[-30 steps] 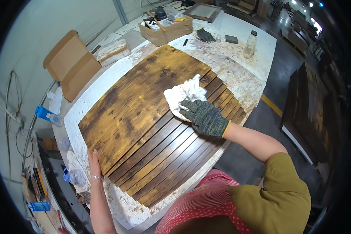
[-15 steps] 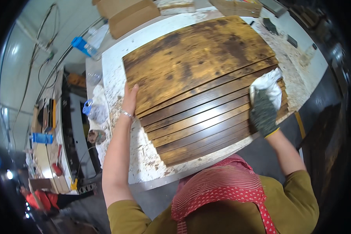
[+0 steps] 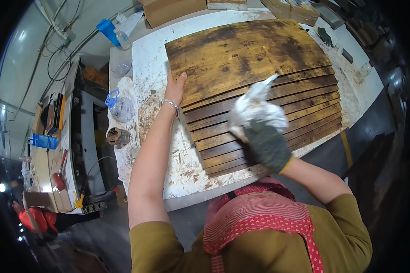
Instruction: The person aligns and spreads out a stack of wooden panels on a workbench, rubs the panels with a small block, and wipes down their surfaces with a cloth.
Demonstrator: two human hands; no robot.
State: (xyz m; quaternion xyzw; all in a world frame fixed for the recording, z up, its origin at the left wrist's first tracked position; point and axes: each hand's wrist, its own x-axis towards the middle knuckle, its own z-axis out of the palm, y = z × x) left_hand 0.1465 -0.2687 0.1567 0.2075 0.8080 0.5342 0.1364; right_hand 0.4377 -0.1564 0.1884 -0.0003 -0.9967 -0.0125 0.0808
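Observation:
A stack of brown wood-grain boards (image 3: 241, 57) lies fanned out, so the near edges show as stepped strips. My bare left hand (image 3: 176, 88), with a bracelet at the wrist, grips the top board's left edge, thumb on top and fingers partly hidden. My right hand (image 3: 268, 144), in a dark grey-green glove with a yellow cuff, is closed on a crumpled white cloth (image 3: 256, 111). The cloth lies over the stepped edges near the middle of the stack and is slightly blurred.
Beneath the boards is a stained white table (image 3: 182, 175). Left of them stand a clear jug with a blue lid (image 3: 120, 107), a brown-stained cup (image 3: 118, 136) and a blue bottle (image 3: 107, 32). Cardboard boxes (image 3: 173, 11) sit at the back. A person in red (image 3: 36, 220) is far left.
My right hand has swept the cloth leftward from the right ends of the boards to their middle. My left hand stays at the top board's left edge. The view has shifted slightly.

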